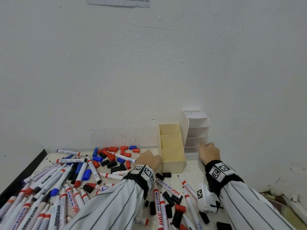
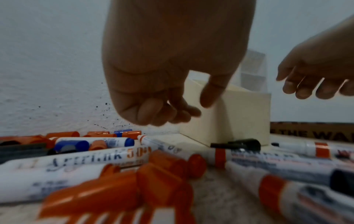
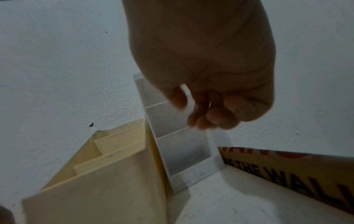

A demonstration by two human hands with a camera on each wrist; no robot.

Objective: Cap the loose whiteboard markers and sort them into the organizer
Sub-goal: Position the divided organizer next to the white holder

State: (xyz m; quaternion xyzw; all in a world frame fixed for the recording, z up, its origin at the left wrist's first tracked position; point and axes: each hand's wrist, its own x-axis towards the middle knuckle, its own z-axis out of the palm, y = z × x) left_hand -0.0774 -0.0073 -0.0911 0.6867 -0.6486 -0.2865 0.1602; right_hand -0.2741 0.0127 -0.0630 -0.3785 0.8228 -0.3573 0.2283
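Note:
Both organizers stand against the wall: a cream one [image 1: 172,146] with three empty compartments and a white tiered one [image 1: 196,128], also empty. My left hand [image 1: 149,159] hovers just left of the cream organizer [image 2: 239,109], its fingers [image 2: 153,112] loosely curled and holding nothing. My right hand [image 1: 209,151] hangs in front of the white organizer [image 3: 182,145]; its fingers [image 3: 210,118] are loosely curled and hold nothing. Uncapped markers [image 1: 49,188] lie heaped on the left. Red, blue and black caps [image 1: 113,155] are scattered behind them. A black cap [image 2: 243,144] lies at the cream organizer's foot.
More markers and black caps [image 1: 171,201] lie under and between my forearms. A printed cardboard sheet [image 3: 287,171] leans along the table's right side. The table's dark left edge [image 1: 21,176] runs diagonally. The wall [image 1: 149,72] closes off the back.

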